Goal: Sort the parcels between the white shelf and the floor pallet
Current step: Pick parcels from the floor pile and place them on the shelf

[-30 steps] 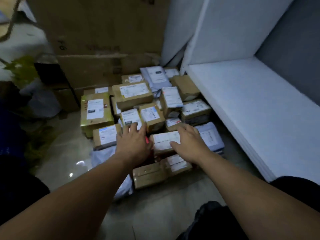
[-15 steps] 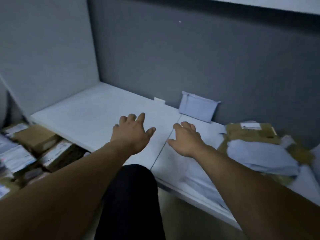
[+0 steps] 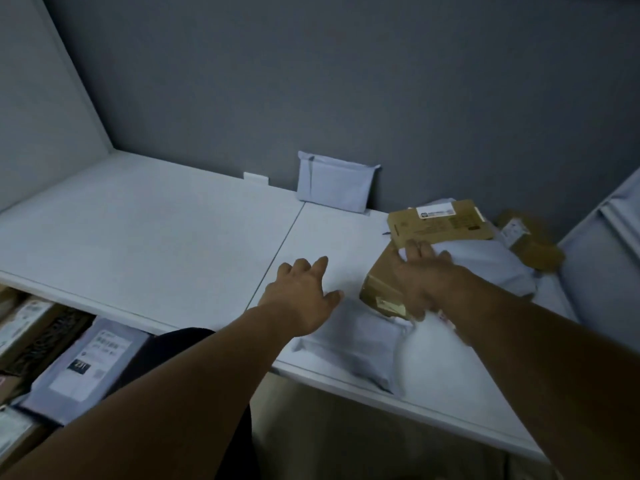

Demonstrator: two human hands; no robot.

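Right hand (image 3: 420, 277), blurred, grip indeterminate, rests on a small brown cardboard parcel (image 3: 382, 284) among grey mailers on the white shelf (image 3: 145, 233); left hand (image 3: 304, 296) hovers open, empty, apparently to assist

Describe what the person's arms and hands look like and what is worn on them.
Both forearms are bare from the frame's lower edge to the wrists: no sleeves, gloves, watch or bands are visible. The left hand shows no rings on its fingers. The right hand is motion-blurred, so small items there cannot be ruled out. No markings show on either arm.
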